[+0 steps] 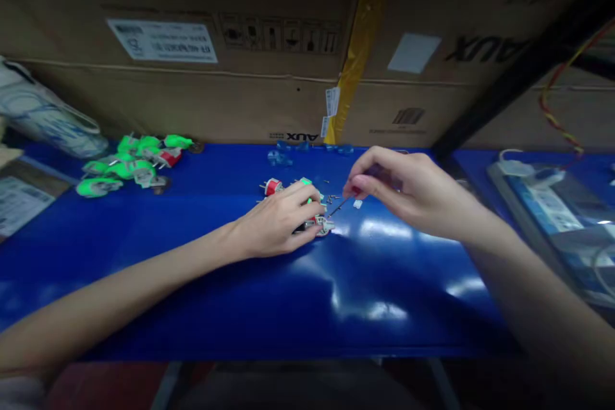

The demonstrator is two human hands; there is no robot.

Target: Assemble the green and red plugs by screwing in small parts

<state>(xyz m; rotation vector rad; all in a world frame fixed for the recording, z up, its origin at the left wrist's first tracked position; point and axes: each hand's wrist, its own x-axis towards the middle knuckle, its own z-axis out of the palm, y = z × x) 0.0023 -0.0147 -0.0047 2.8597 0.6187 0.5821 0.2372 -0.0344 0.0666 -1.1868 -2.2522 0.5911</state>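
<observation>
My left hand [283, 221] is closed on a small red-and-white part [325, 225] with metal on it, pressed to the blue table. The fingers cover much of that part. Pinched in my right hand [408, 189] is a thin screwdriver [339, 206], its dark shaft slanting down to the left with the tip at the part. Several small screws [332, 197] lie just beyond the tip. A little white piece [357, 204] rests below my right fingertips. Behind my left hand sits a red-and-white cylindrical part [273, 186], with a bright green piece [304, 181] beside it.
Several green parts [125, 170] are heaped at the back left of the blue table [216, 314]. Clear blue plastic bits [280, 157] lie by the cardboard boxes [216, 102] behind. A patterned bottle [48, 112] leans at left; a grey tray [542, 205] stands at right.
</observation>
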